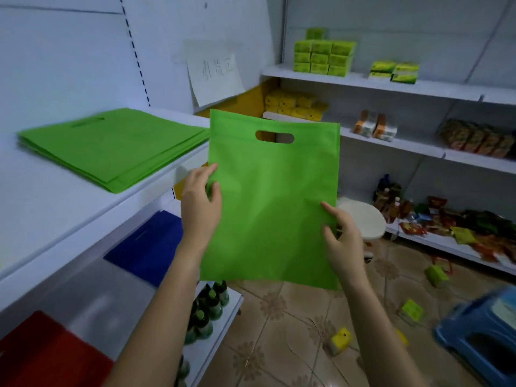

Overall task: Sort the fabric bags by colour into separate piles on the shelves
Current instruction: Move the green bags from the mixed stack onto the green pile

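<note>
head view: left hand (199,202) and right hand (339,236) pinch the side edges of the green bag (272,208), upright in the air near the green pile (111,146); limp fabric could land skewed.

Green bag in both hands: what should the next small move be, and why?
Probably swing the green bag left and lay it flat on the green pile on the upper shelf. The left hand and right hand pinch its side edges; the blue bags and red bags lie on lower shelves.
</note>
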Action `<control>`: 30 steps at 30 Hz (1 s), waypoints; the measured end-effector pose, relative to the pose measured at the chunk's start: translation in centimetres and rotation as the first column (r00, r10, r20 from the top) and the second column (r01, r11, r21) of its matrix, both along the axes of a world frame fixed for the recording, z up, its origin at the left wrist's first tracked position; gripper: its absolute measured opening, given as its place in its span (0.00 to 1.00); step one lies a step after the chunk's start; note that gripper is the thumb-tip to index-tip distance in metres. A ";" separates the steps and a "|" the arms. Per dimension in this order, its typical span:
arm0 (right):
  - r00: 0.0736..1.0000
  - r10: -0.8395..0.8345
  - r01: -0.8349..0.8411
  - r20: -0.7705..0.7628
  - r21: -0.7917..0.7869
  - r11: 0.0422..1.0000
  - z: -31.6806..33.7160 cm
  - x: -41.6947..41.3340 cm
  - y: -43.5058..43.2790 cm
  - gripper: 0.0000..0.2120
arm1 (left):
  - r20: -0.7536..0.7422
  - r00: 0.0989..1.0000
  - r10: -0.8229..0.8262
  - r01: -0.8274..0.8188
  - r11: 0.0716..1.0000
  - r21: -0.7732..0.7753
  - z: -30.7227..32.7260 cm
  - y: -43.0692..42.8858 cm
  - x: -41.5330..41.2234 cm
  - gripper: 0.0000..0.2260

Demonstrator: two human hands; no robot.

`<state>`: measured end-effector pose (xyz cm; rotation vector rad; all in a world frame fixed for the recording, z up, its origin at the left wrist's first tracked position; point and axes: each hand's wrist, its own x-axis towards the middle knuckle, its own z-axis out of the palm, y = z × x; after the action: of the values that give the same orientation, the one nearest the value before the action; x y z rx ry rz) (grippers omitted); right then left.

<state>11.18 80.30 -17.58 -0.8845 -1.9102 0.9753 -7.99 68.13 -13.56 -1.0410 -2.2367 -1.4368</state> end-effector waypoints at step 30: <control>0.560 0.769 -0.825 0.307 0.124 0.551 7.9 -41.1 8.9 0.17 | 0.283 0.562 0.777 -0.744 0.625 -0.238 4.0 -7.5 -22.4 0.18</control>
<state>-29.90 89.17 -9.69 0.1389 -2.6405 1.1131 -30.36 60.63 -9.57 0.2820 -2.5076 -1.1529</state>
